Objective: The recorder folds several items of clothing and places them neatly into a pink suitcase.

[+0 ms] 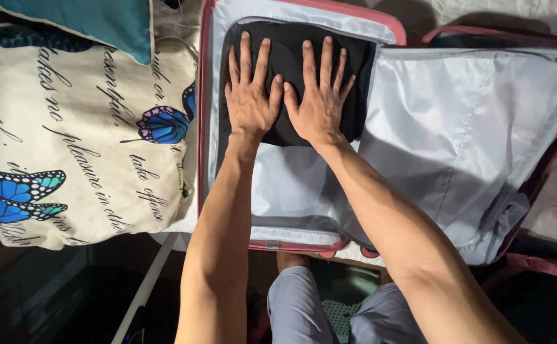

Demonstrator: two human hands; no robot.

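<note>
Both hands lie flat, fingers spread, palms down: left hand (250, 95) and right hand (320, 95) side by side, thumbs nearly touching, pressing on a folded black cloth garment (291, 57). The garment sits at the far end of the open pink hard-shell suitcase (203, 127), in its left half, on pale grey lining. The grey zip-in divider flap (476, 127) lies thrown over the right half. Nothing gripped. Step in hand looks like flattening the garment into place; a next move would likely call for lifting the palms without dragging the folds. A cream butterfly-print cushion (81, 134) lies beside the suitcase's left edge.
</note>
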